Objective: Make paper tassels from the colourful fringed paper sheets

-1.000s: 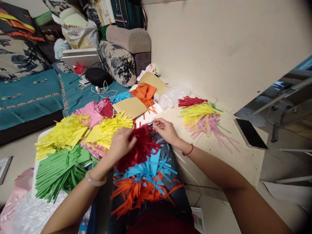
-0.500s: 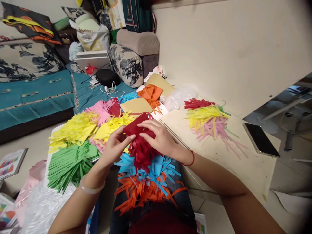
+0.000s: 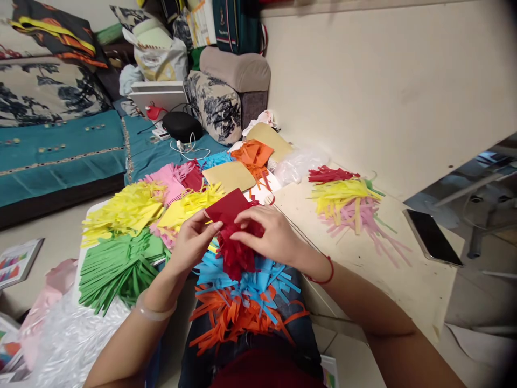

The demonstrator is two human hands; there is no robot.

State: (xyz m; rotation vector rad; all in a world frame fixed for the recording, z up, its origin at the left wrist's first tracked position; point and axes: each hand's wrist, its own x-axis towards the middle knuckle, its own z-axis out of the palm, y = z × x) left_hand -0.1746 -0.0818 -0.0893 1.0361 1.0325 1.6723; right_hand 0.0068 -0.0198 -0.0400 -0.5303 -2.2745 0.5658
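My left hand (image 3: 194, 237) pinches the left edge of a dark red fringed tissue paper (image 3: 229, 207), thumb on top. Its uncut end points up and away; the cut strips hang down toward my lap. At the right side of the fringe is my right hand (image 3: 269, 231), its thumb and forefinger apart, close to the red strips. Contact there is hard to make out. A thin red strip curls up behind that hand. Below, blue fringed paper (image 3: 254, 277) and orange fringed paper (image 3: 230, 315) lie across my thighs.
Yellow (image 3: 125, 213), green (image 3: 121, 264) and pink fringed papers (image 3: 167, 180) are heaped at left. A tan card (image 3: 229, 177) and orange fringe (image 3: 253, 153) lie beyond. On the board at right are a mixed fringe bundle (image 3: 343, 196) and a phone (image 3: 432, 237). A sofa (image 3: 60, 145) stands back left.
My right thumb and forefinger have drawn back from the red paper's uncut part and opened a little. The left hand keeps its pinch. The view has shifted slightly.
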